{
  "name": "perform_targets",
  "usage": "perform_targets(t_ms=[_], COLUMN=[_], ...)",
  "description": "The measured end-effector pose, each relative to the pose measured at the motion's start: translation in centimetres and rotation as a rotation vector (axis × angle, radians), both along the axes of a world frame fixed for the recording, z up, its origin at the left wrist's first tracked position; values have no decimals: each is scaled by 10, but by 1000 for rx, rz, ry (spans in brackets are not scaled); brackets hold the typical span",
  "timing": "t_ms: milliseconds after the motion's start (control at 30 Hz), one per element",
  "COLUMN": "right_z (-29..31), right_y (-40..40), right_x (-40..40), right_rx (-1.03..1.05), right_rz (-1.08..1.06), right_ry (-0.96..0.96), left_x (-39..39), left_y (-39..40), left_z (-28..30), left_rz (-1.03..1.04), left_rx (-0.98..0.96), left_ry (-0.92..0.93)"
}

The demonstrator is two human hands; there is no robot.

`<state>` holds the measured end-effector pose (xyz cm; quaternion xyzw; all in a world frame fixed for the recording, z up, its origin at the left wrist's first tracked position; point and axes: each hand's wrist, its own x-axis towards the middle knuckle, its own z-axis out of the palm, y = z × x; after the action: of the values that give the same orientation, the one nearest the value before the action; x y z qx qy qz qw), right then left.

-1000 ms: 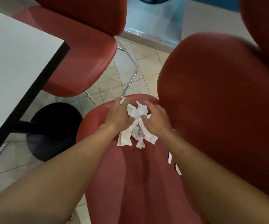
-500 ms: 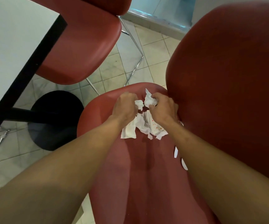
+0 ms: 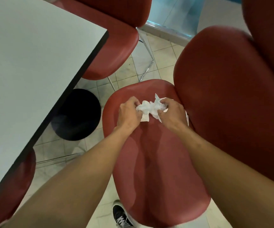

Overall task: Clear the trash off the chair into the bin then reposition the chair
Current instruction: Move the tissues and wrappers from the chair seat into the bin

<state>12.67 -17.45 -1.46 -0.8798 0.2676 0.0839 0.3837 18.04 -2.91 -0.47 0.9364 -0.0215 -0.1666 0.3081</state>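
- Your left hand has its fingers curled around the left end of the crumpled white paper.
- Your right hand has its fingers clamped on the right end of the same wad.
- The paper sits bunched between your two hands, over the far part of the red chair seat; a flat corner of it hangs out below your left thumb.
- A thin strip of white paper shows just past your right wrist, near the chair back.
- The bench stands to your left, with its black round base on the tiled floor.
- A second red chair stands beyond the bench corner.
- One dark sneaker shows below the seat's near edge.
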Motion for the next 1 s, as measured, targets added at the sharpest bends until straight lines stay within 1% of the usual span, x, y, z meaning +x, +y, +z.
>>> perform_targets(t_ms=[100, 267, 367, 533, 667, 833, 1000], right_z=[21, 60, 79, 105, 118, 123, 125], right_y=[25, 72, 102, 153, 191, 228, 244], right_x=[-26, -85, -123, -180, -213, -245, -259], right_rx=[46, 69, 48, 59, 68, 76, 93], right_rz=[27, 24, 22, -45, -62, -33, 21], right_ry=[6, 3, -4, -20, -46, -53, -43], left_x=[-24, -91, -133, -192, -225, -257, -279], left_y=[25, 76, 108, 158, 191, 227, 250], left_z=[20, 60, 76, 92, 97, 107, 113], left_rz=[58, 125, 132, 109, 134, 181, 242], left_rx=[-22, -130, -164, -156, -187, -236, -197], left_ry=[-32, -64, -79, -38, -14, -42, -34])
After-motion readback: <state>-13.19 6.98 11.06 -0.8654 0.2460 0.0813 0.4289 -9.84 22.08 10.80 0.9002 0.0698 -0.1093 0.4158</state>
